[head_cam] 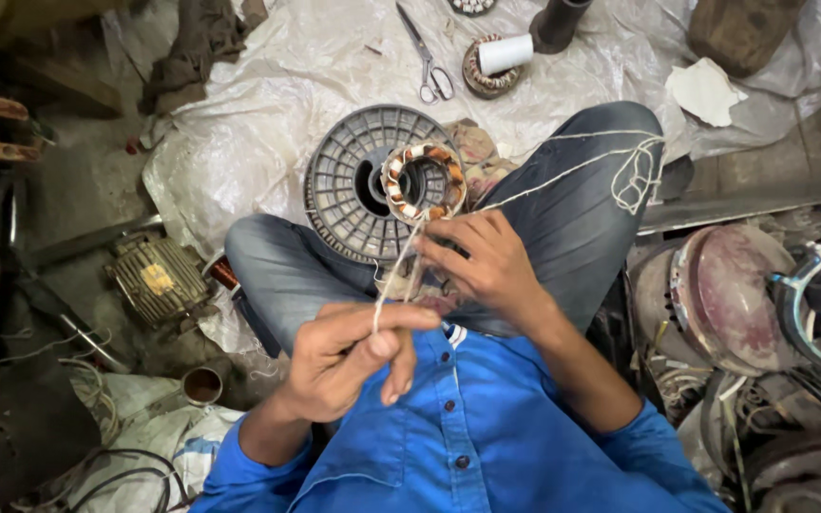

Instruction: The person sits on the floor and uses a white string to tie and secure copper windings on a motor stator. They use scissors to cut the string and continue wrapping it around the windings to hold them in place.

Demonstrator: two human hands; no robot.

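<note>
Head view, left hand (349,356) pinching string (393,280), right hand (482,261) steadying winding ring (423,180)

Coil ring (423,180) copper-and-white banded; string (394,280) off-white; spool (358,185) grey, ribbed; shirt (467,427) blue; jeans (572,190) grey-blue.

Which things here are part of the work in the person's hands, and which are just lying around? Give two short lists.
In use:
left hand, pinching the string
right hand, steadying the wound coil ring
string trailing over the knee

Lying about:
scissors
grey plastic spool
white thread roll
small motor
crumpled paper
</note>
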